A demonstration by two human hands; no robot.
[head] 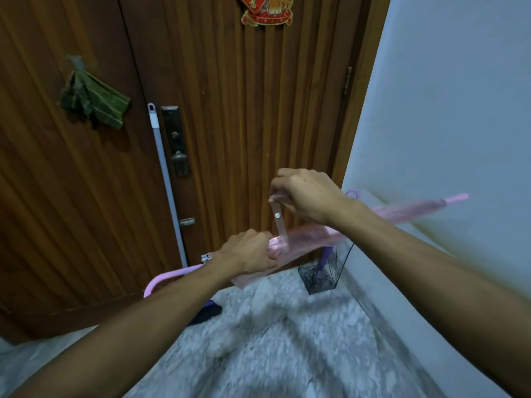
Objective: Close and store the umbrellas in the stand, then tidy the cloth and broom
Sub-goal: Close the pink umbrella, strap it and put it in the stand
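Note:
A folded pink see-through umbrella [408, 211] lies across the view, tip to the right, curved pink handle at lower left. My left hand [247, 254] grips its folded canopy near the handle end. My right hand [307, 193] pinches the umbrella's clear closing strap [279, 222] and holds it up from the canopy. A wire umbrella stand [324, 275] sits in the corner by the white wall with a purple umbrella [327, 258] inside it. A green cloth [92, 99] hangs on the wooden door. A broom's grey handle [166, 179] leans against the door, its dark head [208, 311] on the floor.
The wooden door [244, 110] fills the back, with a lock plate [175, 139] and a red decoration [267, 10] at the top. A white wall [445, 110] closes the right side. Speckled stone floor [273, 340] spreads below my arms.

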